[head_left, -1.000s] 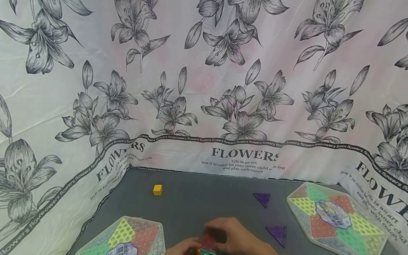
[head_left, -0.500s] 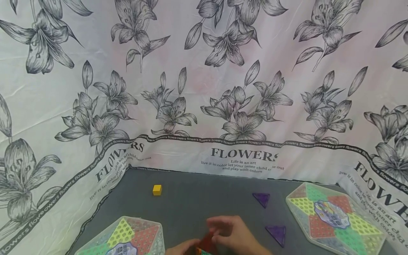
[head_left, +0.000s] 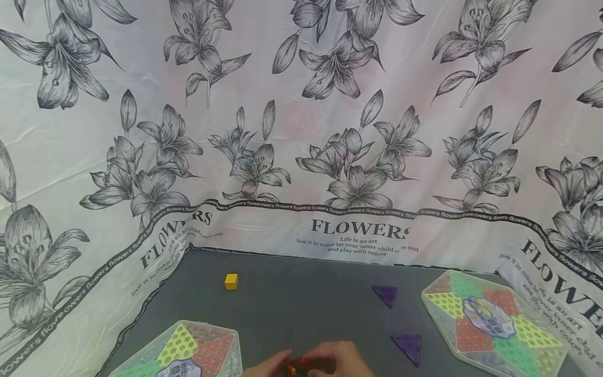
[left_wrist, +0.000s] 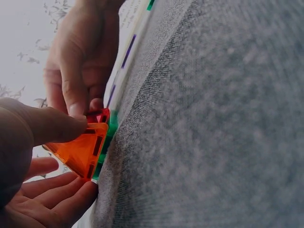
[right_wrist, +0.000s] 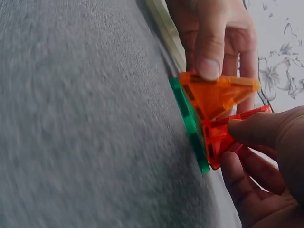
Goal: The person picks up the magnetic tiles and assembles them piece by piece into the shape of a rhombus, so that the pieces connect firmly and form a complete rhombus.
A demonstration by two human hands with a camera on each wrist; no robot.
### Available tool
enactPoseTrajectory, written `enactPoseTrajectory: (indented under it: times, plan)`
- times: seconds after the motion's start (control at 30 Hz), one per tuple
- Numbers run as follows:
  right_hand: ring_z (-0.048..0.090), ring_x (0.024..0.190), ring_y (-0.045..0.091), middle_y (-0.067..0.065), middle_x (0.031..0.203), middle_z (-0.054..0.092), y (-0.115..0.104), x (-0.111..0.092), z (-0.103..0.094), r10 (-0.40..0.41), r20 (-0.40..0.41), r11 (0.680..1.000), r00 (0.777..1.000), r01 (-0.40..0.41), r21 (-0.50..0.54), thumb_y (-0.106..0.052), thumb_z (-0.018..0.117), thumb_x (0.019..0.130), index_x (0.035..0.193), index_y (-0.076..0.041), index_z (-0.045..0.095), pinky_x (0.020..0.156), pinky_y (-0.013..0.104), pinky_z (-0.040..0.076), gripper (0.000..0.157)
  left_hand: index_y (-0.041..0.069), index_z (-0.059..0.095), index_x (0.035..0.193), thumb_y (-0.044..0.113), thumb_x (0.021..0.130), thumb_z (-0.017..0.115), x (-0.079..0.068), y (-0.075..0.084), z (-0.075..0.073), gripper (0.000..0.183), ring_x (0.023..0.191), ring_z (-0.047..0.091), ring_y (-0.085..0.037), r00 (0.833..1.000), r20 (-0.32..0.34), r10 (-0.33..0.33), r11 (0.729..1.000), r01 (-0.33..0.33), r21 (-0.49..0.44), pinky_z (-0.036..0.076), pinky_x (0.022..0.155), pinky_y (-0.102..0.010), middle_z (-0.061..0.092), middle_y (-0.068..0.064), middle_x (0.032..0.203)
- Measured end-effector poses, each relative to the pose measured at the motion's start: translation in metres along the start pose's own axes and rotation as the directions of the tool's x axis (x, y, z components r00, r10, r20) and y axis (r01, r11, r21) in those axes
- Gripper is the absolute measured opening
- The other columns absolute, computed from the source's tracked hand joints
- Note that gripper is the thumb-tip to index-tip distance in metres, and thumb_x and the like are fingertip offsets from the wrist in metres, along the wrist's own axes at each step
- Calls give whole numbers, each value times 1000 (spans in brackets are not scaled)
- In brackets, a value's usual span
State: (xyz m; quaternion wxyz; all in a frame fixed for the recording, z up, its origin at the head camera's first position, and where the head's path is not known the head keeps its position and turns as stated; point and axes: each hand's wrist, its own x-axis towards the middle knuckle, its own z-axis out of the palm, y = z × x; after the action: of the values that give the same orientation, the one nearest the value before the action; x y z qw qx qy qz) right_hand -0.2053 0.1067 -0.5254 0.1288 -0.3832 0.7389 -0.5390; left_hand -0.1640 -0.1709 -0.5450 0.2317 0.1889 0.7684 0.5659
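Both hands are together at the bottom of the head view, around a small build of translucent magnetic tiles. A green tile (right_wrist: 190,126) lies flat at its base on the grey surface. My left hand (head_left: 269,365) holds an orange triangle tile (right_wrist: 213,95), its thumb against the top edge. In the right wrist view, my right hand (right_wrist: 266,142) pinches a red triangle tile (right_wrist: 216,142) between thumb and fingers. The orange and red tiles rise from the green one and lean towards each other, their edges close. In the head view the hands hide most of the build.
Two purple triangle tiles (head_left: 385,296) lie to the right of the hands. A yellow cube (head_left: 231,281) sits at the back left. One hexagonal game box (head_left: 494,319) lies at right, another hexagonal box (head_left: 183,348) at front left. Flower-printed cloth (head_left: 301,131) hangs behind the table.
My right hand has come down and closer to my left hand. The red tile, earlier standing up higher in the head view, has tipped lower. My left hand stays nearly in place.
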Motion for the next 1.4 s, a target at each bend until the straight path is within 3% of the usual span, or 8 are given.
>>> enactPoseTrajectory:
  times: [0.07, 0.23, 0.43, 0.67, 0.87, 1.1, 1.27, 1.4]
  plan:
    - [74, 99, 1, 15, 110, 82, -1, 1, 3, -13, -10, 1000, 1000, 13, -2, -11, 76, 101, 119, 3, 80, 82, 23, 62, 23, -1, 53, 157, 30, 105, 76, 3, -2, 0, 65, 130, 71, -36, 1000, -11, -17, 1000, 17, 19, 59, 105, -51, 65, -25, 150]
    - [75, 103, 4, 13, 113, 82, -1, 0, 8, 17, 4, 994, 1000, -17, 104, -12, 73, 105, 122, 4, 78, 85, 24, 62, 24, -5, 54, 154, 26, 106, 75, -3, 11, 4, 61, 123, 75, -20, 999, -31, 41, 998, -39, 54, 62, 101, -41, 69, -25, 145]
    - [74, 105, 4, 7, 116, 81, -1, 0, 7, 46, 13, 996, 999, -47, 81, -12, 71, 105, 125, 0, 78, 87, 23, 61, 24, -8, 55, 151, 18, 108, 70, -8, 12, 2, 52, 119, 70, -1, 986, 5, 167, 984, -167, 62, 59, 98, -22, 68, -26, 144]
    - [75, 103, 4, 4, 115, 80, -5, -1, 10, 88, -1, 990, 996, -87, 109, -14, 72, 105, 124, -5, 78, 86, 23, 62, 22, 6, 70, 139, 29, 101, 81, -4, 11, 6, 45, 111, 70, -4, 987, -154, 52, 996, -39, 84, 62, 93, -28, 72, -9, 133]
    - [75, 104, 7, 2, 115, 80, -10, 0, 11, 133, -9, 984, 991, -131, 124, -20, 81, 99, 124, -10, 79, 87, 22, 62, 27, 9, 73, 132, 26, 99, 83, -3, 12, 7, 39, 106, 70, -6, 975, -215, 46, 994, -23, 107, 62, 89, -30, 72, -5, 127]
    - [73, 107, 5, -2, 119, 79, -5, -1, 9, 67, -19, 998, 998, -66, 22, -24, 81, 99, 127, -12, 78, 89, 25, 62, 31, 5, 70, 137, 24, 102, 79, -7, 20, 5, 40, 107, 70, -2, 989, -141, 50, 998, -43, 53, 57, 90, -20, 76, -6, 127]
    - [69, 112, 3, -7, 123, 77, -1, -3, 7, 85, -14, 996, 996, -85, 12, -24, 79, 101, 130, -12, 77, 92, 24, 58, 32, 11, 74, 134, 28, 104, 77, -2, 8, -1, 36, 105, 67, 1, 994, -105, 44, 991, -30, 131, 57, 90, -22, 77, 3, 122]
    - [70, 113, 4, -3, 124, 78, 3, -3, 4, 18, 4, 998, 1000, -18, -62, -24, 79, 100, 131, -9, 76, 93, 26, 59, 35, 8, 66, 146, 27, 108, 70, 15, -25, -23, 43, 118, 63, 5, 991, 114, 72, 969, -96, 228, 55, 100, -23, 74, 3, 135]
